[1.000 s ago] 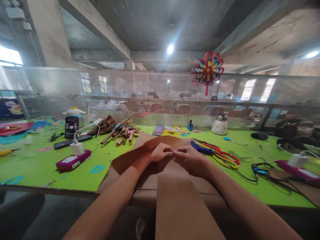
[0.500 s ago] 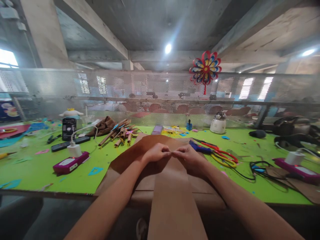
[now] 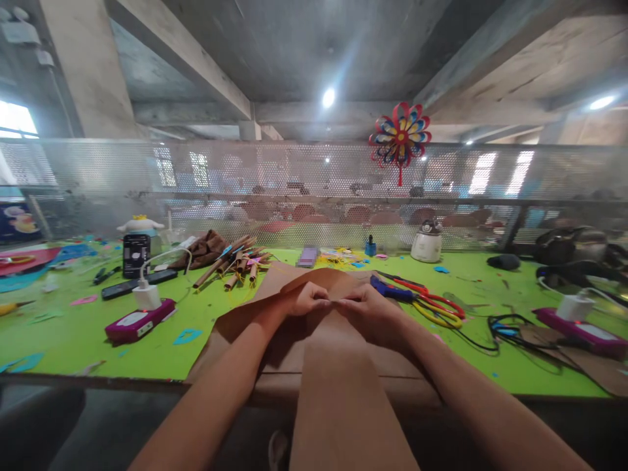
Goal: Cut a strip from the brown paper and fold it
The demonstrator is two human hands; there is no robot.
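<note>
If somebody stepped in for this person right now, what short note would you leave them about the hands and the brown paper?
Left hand: fingers pinched shut on the brown paper strip.
Right hand: also pinched on the strip, fingertips meeting the left hand's at the strip's far end.
The strip runs from the hands over the table's near edge toward the body, lying on a larger brown sheet on the green table.
Rolled brown paper tubes are piled behind on the left; scissors lie to the right.
Done: the far end is gathered between both hands. Left: most of the strip still lies flat.
</note>
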